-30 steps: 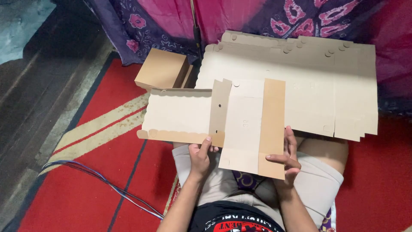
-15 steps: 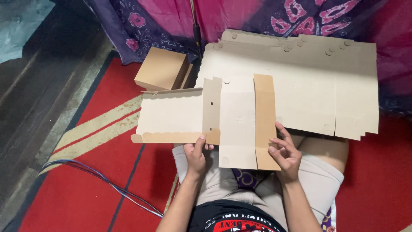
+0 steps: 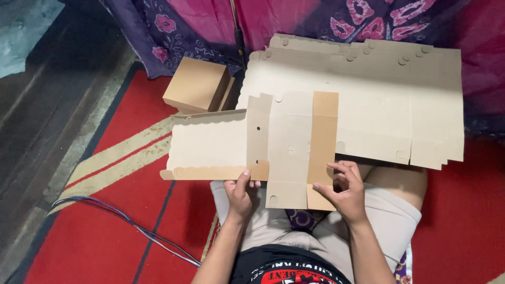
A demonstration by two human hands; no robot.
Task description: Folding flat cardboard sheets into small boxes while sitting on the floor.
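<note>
left hand [image 3: 239, 193] pinches flat scalloped cardboard blank [image 3: 252, 147] | right hand [image 3: 344, 192] fingers grip brown flap [image 3: 322, 142]

A red rug [image 3: 94, 247] with cream stripes carries a folded brown box [image 3: 195, 85], flat cardboard sheets [image 3: 389, 100] and thin cables [image 3: 131, 226].

Flat die-cut cardboard blank [image 3: 286, 152], side flaps seemingly part-folded.

Beyond the hands, the flat brown die-cut cardboard blank [image 3: 294, 152] hides part of the pale flat cardboard sheet stack [image 3: 379, 100]; the forearms run off the bottom edge.
</note>
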